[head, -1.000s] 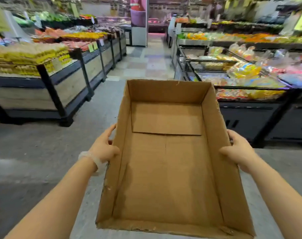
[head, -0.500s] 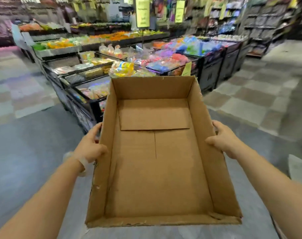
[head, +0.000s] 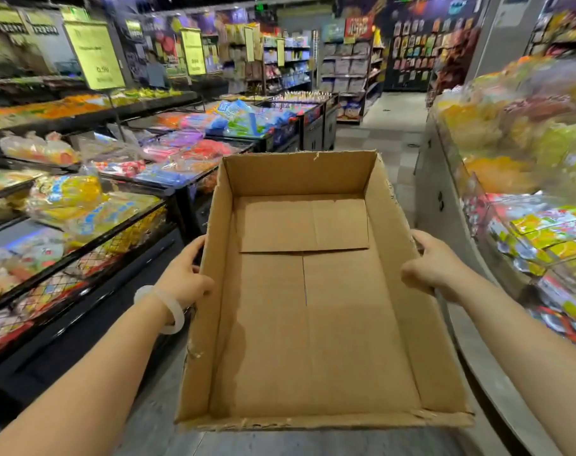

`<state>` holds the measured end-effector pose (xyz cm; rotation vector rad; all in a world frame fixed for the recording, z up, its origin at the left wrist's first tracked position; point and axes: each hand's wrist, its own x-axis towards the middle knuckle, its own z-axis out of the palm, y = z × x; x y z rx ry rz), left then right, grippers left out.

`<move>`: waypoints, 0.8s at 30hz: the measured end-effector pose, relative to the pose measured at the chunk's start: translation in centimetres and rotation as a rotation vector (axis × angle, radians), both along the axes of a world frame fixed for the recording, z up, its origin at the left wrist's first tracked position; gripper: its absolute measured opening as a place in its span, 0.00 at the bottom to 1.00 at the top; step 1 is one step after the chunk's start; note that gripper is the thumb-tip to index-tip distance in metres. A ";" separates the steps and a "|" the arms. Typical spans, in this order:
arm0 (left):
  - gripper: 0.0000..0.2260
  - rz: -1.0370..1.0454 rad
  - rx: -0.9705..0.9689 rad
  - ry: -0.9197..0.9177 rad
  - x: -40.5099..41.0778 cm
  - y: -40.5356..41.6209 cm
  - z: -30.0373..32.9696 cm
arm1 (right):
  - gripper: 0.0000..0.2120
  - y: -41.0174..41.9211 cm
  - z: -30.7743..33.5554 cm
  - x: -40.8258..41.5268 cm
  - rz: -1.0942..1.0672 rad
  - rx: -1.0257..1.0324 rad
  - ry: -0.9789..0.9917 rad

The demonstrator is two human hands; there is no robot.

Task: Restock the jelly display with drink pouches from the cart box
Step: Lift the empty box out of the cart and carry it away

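An open, empty brown cardboard box is held out in front of me, level with my waist. My left hand grips its left wall, with a pale bangle on that wrist. My right hand grips its right wall. On the right, a curved display holds colourful jelly and drink pouches in clear bins. No cart shows in the head view.
Black wire-fronted bins with bagged sweets line the left side. An aisle of grey floor runs ahead between both displays towards shelves at the back. Yellow price signs stand above the left bins.
My view has swung to the right while both hands kept hold of the empty box. The bagged-sweet bins slid from right to left, and the curved pouch display came in on the right.
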<state>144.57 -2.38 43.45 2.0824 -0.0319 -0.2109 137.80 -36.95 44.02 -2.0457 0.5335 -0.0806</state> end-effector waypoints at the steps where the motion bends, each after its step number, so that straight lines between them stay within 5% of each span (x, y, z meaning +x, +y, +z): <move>1: 0.38 -0.013 0.010 -0.009 2.3 -1.3 0.2 | 0.24 -1.3 0.4 1.6 -0.018 -0.008 0.000; 24: 0.36 -0.328 0.012 -0.015 57.2 -29.8 2.3 | 0.31 -26.9 2.0 47.5 -0.288 -0.097 0.002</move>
